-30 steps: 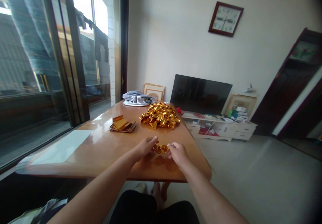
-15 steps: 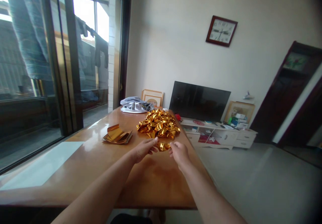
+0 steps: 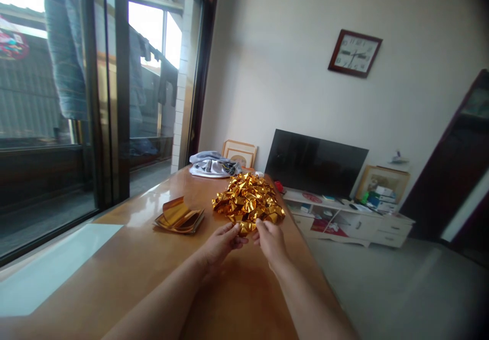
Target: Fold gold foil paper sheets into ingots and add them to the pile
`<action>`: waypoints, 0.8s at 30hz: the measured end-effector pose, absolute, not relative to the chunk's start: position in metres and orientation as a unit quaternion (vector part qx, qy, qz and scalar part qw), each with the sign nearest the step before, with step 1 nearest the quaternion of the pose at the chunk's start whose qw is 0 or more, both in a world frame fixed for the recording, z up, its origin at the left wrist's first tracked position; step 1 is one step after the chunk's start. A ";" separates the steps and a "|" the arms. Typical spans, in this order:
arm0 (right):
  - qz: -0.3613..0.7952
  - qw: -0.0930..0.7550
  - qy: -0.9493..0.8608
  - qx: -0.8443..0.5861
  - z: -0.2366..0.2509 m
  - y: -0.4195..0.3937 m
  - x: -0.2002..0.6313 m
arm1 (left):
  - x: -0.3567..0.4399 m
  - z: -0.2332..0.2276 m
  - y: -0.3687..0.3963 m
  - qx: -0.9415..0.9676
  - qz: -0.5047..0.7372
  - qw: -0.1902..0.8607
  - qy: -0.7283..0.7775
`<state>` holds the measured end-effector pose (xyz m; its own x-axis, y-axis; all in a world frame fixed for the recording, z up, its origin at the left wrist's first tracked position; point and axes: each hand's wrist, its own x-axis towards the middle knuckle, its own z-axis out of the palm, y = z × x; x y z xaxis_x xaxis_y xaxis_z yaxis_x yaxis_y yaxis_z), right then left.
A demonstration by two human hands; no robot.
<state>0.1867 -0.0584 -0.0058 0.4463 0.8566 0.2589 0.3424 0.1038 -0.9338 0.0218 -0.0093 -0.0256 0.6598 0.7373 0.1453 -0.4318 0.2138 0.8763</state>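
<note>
Both hands, left hand (image 3: pixel 220 242) and right hand (image 3: pixel 269 238), still pinch the small gold foil piece (image 3: pixel 244 226) between fingertips, now closer together and touching the gold foil pile (image 3: pixel 248 203) just beyond.

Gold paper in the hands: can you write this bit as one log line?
left hand: pinching gold foil piece | right hand: pinching it too | gold foil pile: just behind | table: wooden

Head-worn view, forward and down over table (image 3: pixel 114 258).
</note>
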 end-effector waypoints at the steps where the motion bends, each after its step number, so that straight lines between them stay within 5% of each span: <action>1: 0.236 0.580 -0.475 -0.619 -0.009 -0.059 0.185 | 0.022 -0.025 -0.008 0.486 0.387 0.768 0.157; 14: 0.182 0.483 -0.594 -0.618 -0.030 -0.075 0.173 | 0.030 -0.033 -0.004 0.396 0.418 0.789 0.214; 24: 0.196 0.491 -0.582 -0.618 -0.025 -0.076 0.168 | 0.031 -0.035 -0.004 0.423 0.423 0.770 0.222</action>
